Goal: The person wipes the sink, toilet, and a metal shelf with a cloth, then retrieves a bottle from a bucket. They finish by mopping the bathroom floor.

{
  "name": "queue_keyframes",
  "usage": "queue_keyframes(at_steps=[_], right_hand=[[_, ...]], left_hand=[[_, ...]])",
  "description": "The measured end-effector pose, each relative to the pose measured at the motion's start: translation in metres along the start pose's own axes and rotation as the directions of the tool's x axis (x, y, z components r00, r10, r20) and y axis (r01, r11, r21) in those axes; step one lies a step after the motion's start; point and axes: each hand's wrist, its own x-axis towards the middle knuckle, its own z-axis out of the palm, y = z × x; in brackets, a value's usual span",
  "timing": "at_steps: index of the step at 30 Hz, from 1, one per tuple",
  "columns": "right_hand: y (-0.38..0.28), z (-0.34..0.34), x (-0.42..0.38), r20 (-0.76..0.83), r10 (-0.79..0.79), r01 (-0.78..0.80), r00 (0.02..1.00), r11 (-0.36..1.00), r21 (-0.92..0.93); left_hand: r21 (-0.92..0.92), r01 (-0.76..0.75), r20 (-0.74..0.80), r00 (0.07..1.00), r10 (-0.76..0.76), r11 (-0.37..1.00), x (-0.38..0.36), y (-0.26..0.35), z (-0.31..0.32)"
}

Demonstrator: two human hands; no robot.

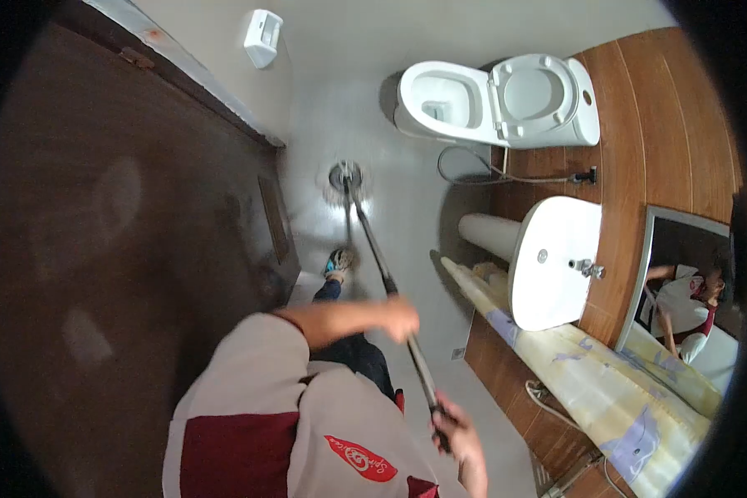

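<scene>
A long-handled mop (pixel 375 246) slants across the view, its round head (pixel 345 176) flat on the grey floor. My left hand (pixel 400 319), slightly blurred, is closed around the middle of the pole. Lower on the right, my right hand (pixel 458 436) grips the pole's dark upper end. Around the mop head the fringe looks smeared by motion, and the floor beside it shines. One foot in a dark shoe with blue (pixel 338 262) stands just short of the mop head.
A white toilet (pixel 477 100) with raised lid, a hose (pixel 465 174), a pedestal sink (pixel 548 290) and a patterned shower curtain (pixel 589 373) line the right wall. A mirror (pixel 689 282) hangs above the sink. A dark brown door (pixel 141 232) fills the left. A paper holder (pixel 262 38) is mounted upper left.
</scene>
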Motion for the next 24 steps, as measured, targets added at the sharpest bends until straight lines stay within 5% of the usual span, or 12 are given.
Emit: queue_keyframes(at_steps=[1,3,5,7,10,12,14,16,18,20,22,24], right_hand=[[-0.022,0.01,0.017,0.044,-0.093,0.093,0.995,0.996,-0.003],[-0.067,0.036,0.048,0.129,-0.202,0.209,0.971,0.977,-0.039],[-0.086,0.06,0.096,0.192,-0.287,0.29,0.938,0.957,0.013],[-0.097,0.089,0.139,0.221,-0.286,0.24,0.932,0.947,0.212],[-0.057,0.108,0.178,0.251,-0.281,0.213,0.926,0.94,0.267],[0.0,0.083,0.164,0.218,-0.26,0.185,0.941,0.931,0.313],[0.08,0.035,0.143,0.156,-0.265,0.218,0.951,0.939,0.268],[0.144,-0.013,0.087,0.066,-0.186,0.169,0.98,0.965,0.2],[0.161,-0.04,0.014,-0.038,-0.09,0.09,0.995,0.996,0.0],[0.189,-0.048,0.0,-0.05,-0.206,0.204,0.977,0.978,-0.054],[0.213,-0.043,0.016,-0.068,-0.403,0.404,0.913,0.915,0.005],[0.149,-0.02,0.038,-0.048,-0.341,0.344,0.939,0.936,0.075]], left_hand=[[0.071,0.102,-0.015,0.995,-0.101,0.992,-0.015,-0.021,-0.033],[0.24,0.107,-0.227,0.972,-0.052,0.965,-0.039,-0.083,-0.067],[0.337,0.391,-0.213,0.918,-0.336,0.856,-0.064,-0.122,-0.106],[0.337,0.663,-0.357,0.747,-0.561,0.668,-0.08,-0.159,-0.105],[0.456,0.785,-0.387,0.599,-0.701,0.419,-0.077,-0.17,-0.085],[0.61,0.658,-0.299,0.707,-0.641,0.441,-0.056,-0.149,-0.029],[0.451,0.692,-0.267,0.708,-0.654,0.564,-0.012,-0.129,0.071],[0.36,0.403,0.11,0.877,-0.467,0.842,0.005,-0.018,0.074],[0.258,0.274,0.138,0.939,-0.316,0.926,0.025,0.026,0.125],[0.175,0.169,0.267,0.94,-0.212,0.97,0.035,0.062,0.129],[0.169,0.17,0.244,0.947,-0.209,0.971,0.017,0.048,0.096],[0.154,0.177,0.097,0.976,-0.193,0.972,-0.008,0.007,0.072]])
